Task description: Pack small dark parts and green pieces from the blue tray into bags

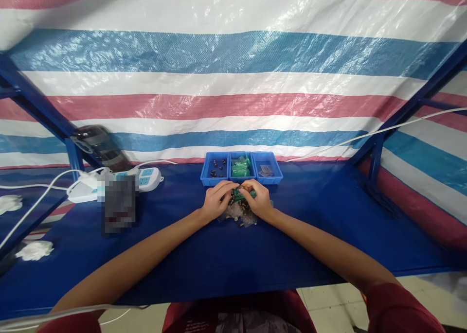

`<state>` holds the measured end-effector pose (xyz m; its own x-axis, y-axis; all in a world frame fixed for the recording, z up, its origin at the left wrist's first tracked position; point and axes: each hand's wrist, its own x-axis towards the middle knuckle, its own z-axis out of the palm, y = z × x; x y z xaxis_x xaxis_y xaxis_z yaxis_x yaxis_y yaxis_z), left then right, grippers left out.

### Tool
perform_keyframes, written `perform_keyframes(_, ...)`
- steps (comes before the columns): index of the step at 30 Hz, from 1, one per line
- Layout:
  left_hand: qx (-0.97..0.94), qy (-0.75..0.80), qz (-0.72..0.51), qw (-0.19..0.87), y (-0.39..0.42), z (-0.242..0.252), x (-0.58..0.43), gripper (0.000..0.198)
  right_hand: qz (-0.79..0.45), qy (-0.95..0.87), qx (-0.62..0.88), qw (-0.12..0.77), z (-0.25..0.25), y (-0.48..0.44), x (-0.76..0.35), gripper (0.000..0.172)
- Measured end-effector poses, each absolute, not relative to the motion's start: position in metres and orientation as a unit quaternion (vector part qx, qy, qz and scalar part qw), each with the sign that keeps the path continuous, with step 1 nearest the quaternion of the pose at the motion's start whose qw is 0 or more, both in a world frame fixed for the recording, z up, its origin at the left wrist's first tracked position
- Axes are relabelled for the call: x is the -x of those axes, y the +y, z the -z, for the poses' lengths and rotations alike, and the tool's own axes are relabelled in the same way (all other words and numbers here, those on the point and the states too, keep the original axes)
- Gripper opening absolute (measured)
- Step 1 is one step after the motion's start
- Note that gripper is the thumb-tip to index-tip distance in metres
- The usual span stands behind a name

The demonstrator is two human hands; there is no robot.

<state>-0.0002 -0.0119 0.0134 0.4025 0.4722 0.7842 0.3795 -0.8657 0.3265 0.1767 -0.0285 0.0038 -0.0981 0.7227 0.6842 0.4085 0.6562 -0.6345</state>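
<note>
My left hand [218, 200] and my right hand [258, 198] meet over a small heap of mixed parts [239, 210] on the blue table. Both hands have curled fingers, with the fingertips drawn close together. Green pieces [238, 195] show between them, but what each hand pinches is too small and covered to name. Within the heap are clear plastic bits and small dark and brass-coloured parts. Just behind the hands stand three joined blue bins: the left bin [215, 181] has several small dark parts, the middle bin [242, 179] green pieces, the right bin [268, 180] small greyish flat pieces.
To the left on the blue table [292, 260] lie a white power strip [149, 178] with cables and a blurred-out dark object [119, 204]. A dark rounded object [100, 146] leans behind them. Crumpled white tissue [35, 250] sits far left. Striped sheeting [233, 56] closes the back.
</note>
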Motion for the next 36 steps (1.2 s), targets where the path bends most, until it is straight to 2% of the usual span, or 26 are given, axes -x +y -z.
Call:
perform_keyframes(24, -0.848, 0.25, -0.467, 0.033, -0.0072, -0.0082, 0.0015, 0.03, -0.134, -0.734, 0.379, 0.547, -0.0085, -0.0322, -0.1771, 0.017)
perform_keyframes(30, -0.84, 0.263, -0.472, 0.046, -0.0084, -0.0104, 0.0006, 0.029, -0.147, -0.707, 0.389, 0.572, -0.0063, -0.0316, -0.178, 0.015)
perform_keyframes(36, -0.835, 0.265, -0.48, 0.043, -0.0094, -0.0108, 0.0009, 0.026, -0.151, -0.72, 0.391, 0.553, -0.0065, -0.0322, -0.1764, 0.016)
